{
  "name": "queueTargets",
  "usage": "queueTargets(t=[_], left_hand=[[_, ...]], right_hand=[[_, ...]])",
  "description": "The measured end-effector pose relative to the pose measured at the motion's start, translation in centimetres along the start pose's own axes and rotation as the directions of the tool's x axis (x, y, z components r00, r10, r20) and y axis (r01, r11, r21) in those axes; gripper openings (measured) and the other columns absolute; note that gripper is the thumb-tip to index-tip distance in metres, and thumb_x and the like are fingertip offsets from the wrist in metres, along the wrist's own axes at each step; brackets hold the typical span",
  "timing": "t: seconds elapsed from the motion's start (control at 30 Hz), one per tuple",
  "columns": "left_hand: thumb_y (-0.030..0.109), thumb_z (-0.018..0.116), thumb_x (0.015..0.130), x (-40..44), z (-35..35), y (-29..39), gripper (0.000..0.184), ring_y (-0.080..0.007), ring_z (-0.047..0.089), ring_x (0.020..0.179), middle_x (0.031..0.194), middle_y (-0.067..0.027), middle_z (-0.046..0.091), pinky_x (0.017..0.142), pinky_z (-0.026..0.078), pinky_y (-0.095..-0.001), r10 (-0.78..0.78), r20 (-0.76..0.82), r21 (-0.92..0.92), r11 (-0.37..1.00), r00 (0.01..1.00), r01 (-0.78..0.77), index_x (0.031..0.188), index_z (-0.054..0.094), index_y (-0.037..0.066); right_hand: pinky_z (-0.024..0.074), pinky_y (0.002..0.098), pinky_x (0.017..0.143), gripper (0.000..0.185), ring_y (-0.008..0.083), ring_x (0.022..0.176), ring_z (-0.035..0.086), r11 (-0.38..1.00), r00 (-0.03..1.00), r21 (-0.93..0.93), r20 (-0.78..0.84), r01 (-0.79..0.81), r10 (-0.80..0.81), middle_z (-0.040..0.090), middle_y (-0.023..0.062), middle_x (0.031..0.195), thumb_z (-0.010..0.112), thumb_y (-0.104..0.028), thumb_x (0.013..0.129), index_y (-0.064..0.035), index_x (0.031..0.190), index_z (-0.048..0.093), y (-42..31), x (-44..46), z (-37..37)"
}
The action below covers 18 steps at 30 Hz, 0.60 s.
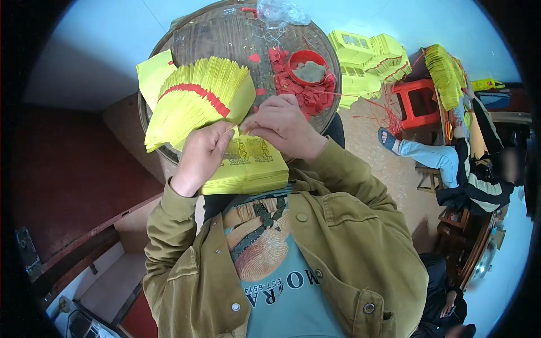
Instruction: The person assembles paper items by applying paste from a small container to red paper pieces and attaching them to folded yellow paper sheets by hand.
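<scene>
Head cam: printed yellow paper stack [248, 173] is down by the person's lap, just below both hands. Left hand [200, 153] is pinching its far left corner; right hand [288, 127] is right beside it at the far edge, fingers curled together, can't tell what they've got. Past that, a fanned yellow bundle [189, 115] sits on the round surface [214, 36], near a red bowl [300, 58] and red scraps [307, 101].

"EST." lettering [271, 292], on blue T-shirt [301, 315]
</scene>
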<state>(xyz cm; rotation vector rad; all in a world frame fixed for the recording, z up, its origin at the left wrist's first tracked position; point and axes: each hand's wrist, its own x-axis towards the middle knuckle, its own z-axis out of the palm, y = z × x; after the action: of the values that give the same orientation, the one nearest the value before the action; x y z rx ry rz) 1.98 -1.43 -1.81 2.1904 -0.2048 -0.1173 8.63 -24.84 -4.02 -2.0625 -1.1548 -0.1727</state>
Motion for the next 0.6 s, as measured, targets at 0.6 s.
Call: queueTargets(t=[0.6], left_hand=[[0.005,0.064,0.091,0.4,0.1,0.4,0.007,-0.0454,0.063,0.077,0.082,-0.0246,0.063,0.066,0.050,-0.0495,0.187,0.016,0.172,0.967,0.982,-0.186,0.093,0.062,-0.001]], right_hand=[[0.0402,0.0428,0.093,0.025,0.0241,0.097,0.064,0.994,0.974,0.054,-0.203,-0.090,0.100,0.071,0.0004,0.094,0.079,-0.020,0.082,-0.0168,0.105,0.069,-1.0,0.8,2.6]])
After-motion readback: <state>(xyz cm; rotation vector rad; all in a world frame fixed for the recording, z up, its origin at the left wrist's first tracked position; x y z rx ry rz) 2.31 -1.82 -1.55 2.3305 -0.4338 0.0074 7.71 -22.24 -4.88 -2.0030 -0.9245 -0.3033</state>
